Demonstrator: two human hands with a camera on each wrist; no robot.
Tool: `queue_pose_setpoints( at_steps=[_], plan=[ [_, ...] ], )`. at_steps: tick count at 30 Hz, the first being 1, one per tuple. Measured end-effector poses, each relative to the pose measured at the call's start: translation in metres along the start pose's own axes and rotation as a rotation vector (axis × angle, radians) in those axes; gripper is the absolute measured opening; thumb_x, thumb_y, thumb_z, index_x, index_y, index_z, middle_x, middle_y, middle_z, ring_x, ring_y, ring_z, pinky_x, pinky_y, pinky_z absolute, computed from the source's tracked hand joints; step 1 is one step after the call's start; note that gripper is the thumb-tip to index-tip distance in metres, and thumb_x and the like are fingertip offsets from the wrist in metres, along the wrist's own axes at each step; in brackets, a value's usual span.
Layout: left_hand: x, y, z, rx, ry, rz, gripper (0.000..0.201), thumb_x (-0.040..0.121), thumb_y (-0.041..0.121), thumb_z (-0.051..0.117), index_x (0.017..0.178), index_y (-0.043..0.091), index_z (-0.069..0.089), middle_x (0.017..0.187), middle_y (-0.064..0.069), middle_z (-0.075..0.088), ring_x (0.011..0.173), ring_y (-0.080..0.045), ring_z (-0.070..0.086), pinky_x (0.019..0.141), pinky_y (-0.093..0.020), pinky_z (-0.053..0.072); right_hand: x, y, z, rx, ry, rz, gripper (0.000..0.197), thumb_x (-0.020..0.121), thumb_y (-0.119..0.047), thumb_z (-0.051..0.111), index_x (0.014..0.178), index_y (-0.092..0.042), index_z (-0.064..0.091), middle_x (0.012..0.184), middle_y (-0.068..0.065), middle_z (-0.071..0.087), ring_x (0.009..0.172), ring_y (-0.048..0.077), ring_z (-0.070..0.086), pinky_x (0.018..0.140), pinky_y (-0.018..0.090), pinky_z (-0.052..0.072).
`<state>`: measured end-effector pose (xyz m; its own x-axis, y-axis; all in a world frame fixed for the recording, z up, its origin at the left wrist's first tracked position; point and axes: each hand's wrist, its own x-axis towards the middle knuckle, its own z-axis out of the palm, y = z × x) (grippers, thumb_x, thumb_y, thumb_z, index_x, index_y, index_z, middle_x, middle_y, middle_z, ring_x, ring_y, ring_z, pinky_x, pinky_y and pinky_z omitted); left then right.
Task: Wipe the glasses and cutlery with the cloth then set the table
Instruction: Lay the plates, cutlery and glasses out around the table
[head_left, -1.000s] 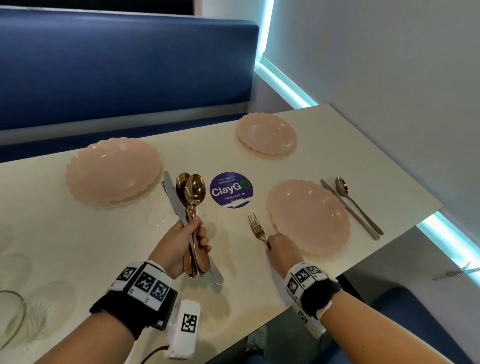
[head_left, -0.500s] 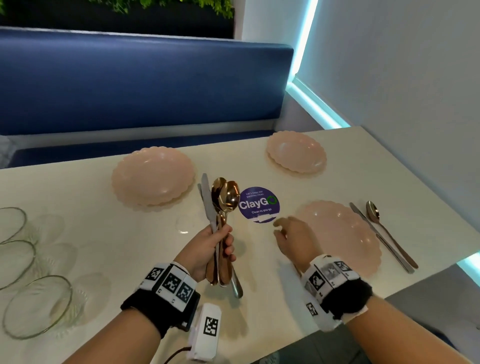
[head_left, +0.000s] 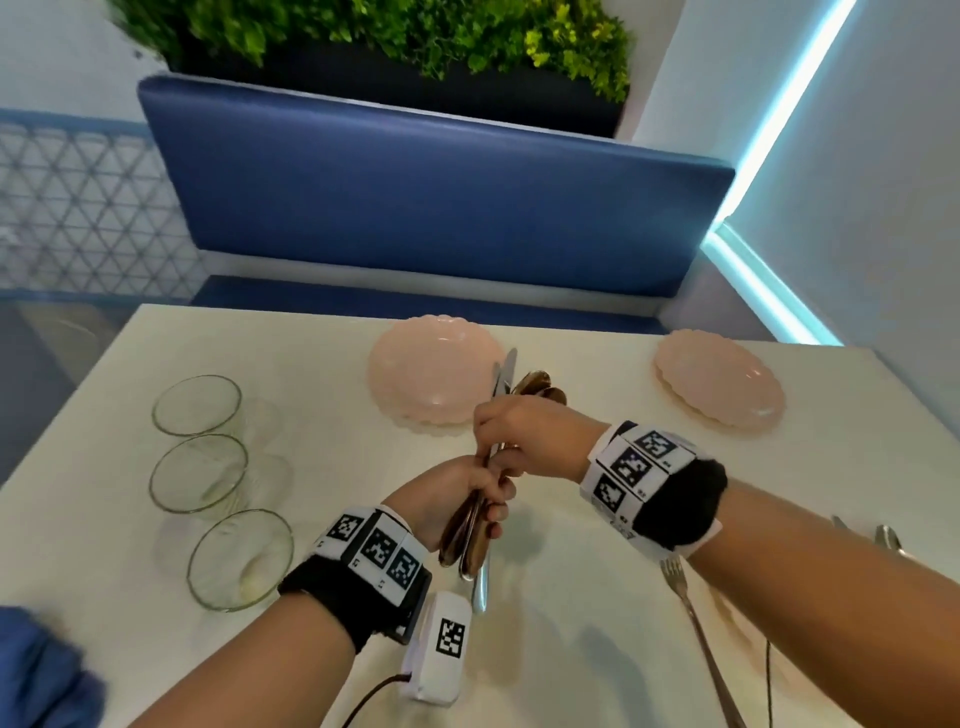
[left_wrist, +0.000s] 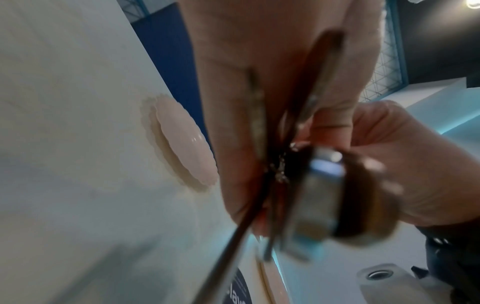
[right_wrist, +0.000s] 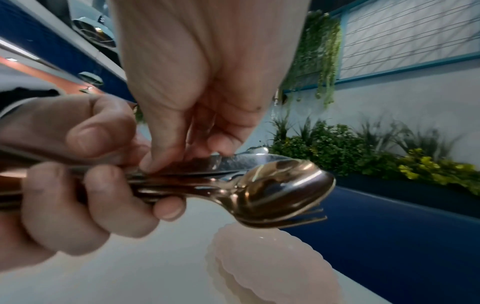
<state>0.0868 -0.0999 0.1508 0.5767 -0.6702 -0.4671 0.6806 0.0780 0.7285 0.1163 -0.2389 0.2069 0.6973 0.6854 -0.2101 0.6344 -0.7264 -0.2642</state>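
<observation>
My left hand grips a cutlery bundle of gold spoons, forks and silver knives, held above the table's middle. My right hand reaches across from the right and pinches a knife in that bundle just above the left fist. In the right wrist view the fingertips press on the knife beside the top spoon's bowl. Three glasses stand at the left. A blue cloth lies at the near left corner.
Two pink plates sit at the far side, one in the middle and one to the right. A fork lies near the right forearm, with a knife and spoon at the right edge. A blue bench stands behind the table.
My right hand left the fork lying beside the near plate and moved left to the bundle, where it now pinches a knife. The head view tilted up and left.
</observation>
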Motion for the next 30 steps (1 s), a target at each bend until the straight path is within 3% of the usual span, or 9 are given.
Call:
queue_pose_setpoints(
  at_steps=[6, 10, 14, 17, 21, 23, 25, 27, 30],
  plan=[
    [-0.001, 0.012, -0.009, 0.072, 0.009, -0.037, 0.037, 0.066, -0.001, 0.041, 0.101, 0.007, 0.047, 0.068, -0.001, 0.044, 0.054, -0.013, 0.045, 0.060, -0.028, 0.046, 0.012, 0.015, -0.019, -0.117, -0.016, -0.156, 0.016, 0.089, -0.015, 0.058, 0.095, -0.005, 0.069, 0.105, 0.008, 0.057, 0.096, 0.020, 0.053, 0.082, 0.027, 0.045],
    [0.002, 0.014, -0.009, 0.033, 0.014, -0.027, 0.030, 0.081, -0.004, 0.036, 0.109, 0.004, 0.045, 0.067, 0.000, 0.047, 0.052, -0.011, 0.047, 0.058, -0.026, 0.048, 0.014, 0.034, -0.035, -0.201, 0.019, -0.210, 0.016, 0.091, -0.015, 0.054, 0.098, -0.008, 0.066, 0.106, 0.008, 0.059, 0.101, 0.021, 0.050, 0.090, 0.032, 0.044],
    [0.006, 0.019, -0.005, 0.008, 0.088, 0.031, 0.036, 0.075, 0.003, 0.047, 0.112, 0.005, 0.047, 0.069, 0.000, 0.046, 0.051, -0.010, 0.044, 0.057, -0.025, 0.047, 0.015, 0.049, -0.044, -0.215, 0.009, -0.213, 0.022, 0.093, -0.015, 0.050, 0.111, -0.013, 0.062, 0.110, 0.004, 0.061, 0.105, 0.018, 0.048, 0.090, 0.021, 0.037],
    [0.001, 0.023, -0.006, 0.014, 0.117, 0.075, 0.035, 0.076, 0.004, 0.054, 0.111, 0.005, 0.048, 0.072, -0.002, 0.042, 0.050, -0.006, 0.043, 0.056, -0.022, 0.046, 0.015, 0.065, -0.055, -0.287, 0.070, -0.207, 0.024, 0.092, -0.019, 0.054, 0.115, -0.019, 0.061, 0.106, 0.001, 0.057, 0.102, 0.015, 0.049, 0.082, 0.018, 0.033],
    [-0.019, 0.045, -0.021, -0.018, 0.207, 0.132, 0.022, 0.086, 0.001, 0.050, 0.107, 0.004, 0.047, 0.078, -0.004, 0.043, 0.048, -0.004, 0.043, 0.052, -0.020, 0.048, 0.017, 0.086, -0.069, -0.213, 0.264, -0.013, 0.022, 0.095, -0.015, 0.047, 0.108, -0.012, 0.064, 0.103, 0.007, 0.058, 0.099, 0.021, 0.053, 0.081, 0.028, 0.040],
    [-0.030, 0.063, -0.036, 0.002, 0.325, 0.161, 0.015, 0.092, 0.003, 0.043, 0.107, 0.004, 0.049, 0.078, -0.004, 0.047, 0.049, -0.005, 0.045, 0.051, -0.021, 0.049, 0.022, 0.093, -0.067, 0.025, 0.455, 0.109, 0.021, 0.094, -0.011, 0.048, 0.103, -0.005, 0.065, 0.097, 0.011, 0.060, 0.092, 0.026, 0.055, 0.078, 0.030, 0.039],
    [-0.039, 0.083, -0.052, 0.007, 0.441, 0.189, 0.014, 0.095, 0.006, 0.040, 0.103, 0.004, 0.050, 0.074, -0.002, 0.048, 0.048, -0.005, 0.045, 0.051, -0.021, 0.050, 0.030, 0.093, -0.060, 0.276, 0.567, 0.226, 0.016, 0.093, -0.012, 0.052, 0.098, -0.006, 0.065, 0.088, 0.005, 0.059, 0.082, 0.020, 0.054, 0.074, 0.027, 0.038],
    [-0.046, 0.102, -0.068, 0.004, 0.524, 0.208, 0.014, 0.097, 0.010, 0.038, 0.100, 0.006, 0.051, 0.070, -0.001, 0.048, 0.048, -0.006, 0.046, 0.048, -0.021, 0.049, 0.047, 0.088, -0.048, 0.453, 0.579, 0.324, 0.011, 0.092, -0.018, 0.055, 0.094, -0.012, 0.064, 0.080, -0.002, 0.058, 0.074, 0.014, 0.054, 0.071, 0.025, 0.043],
    [-0.057, 0.126, -0.089, 0.031, 0.593, 0.192, 0.020, 0.099, 0.015, 0.033, 0.090, 0.010, 0.050, 0.050, 0.003, 0.046, 0.055, -0.012, 0.042, 0.039, -0.020, 0.044, 0.085, 0.081, -0.020, 0.599, 0.562, 0.423, 0.010, 0.089, -0.019, 0.058, 0.088, -0.016, 0.067, 0.070, -0.007, 0.060, 0.066, 0.008, 0.056, 0.069, 0.025, 0.051]
  ],
)
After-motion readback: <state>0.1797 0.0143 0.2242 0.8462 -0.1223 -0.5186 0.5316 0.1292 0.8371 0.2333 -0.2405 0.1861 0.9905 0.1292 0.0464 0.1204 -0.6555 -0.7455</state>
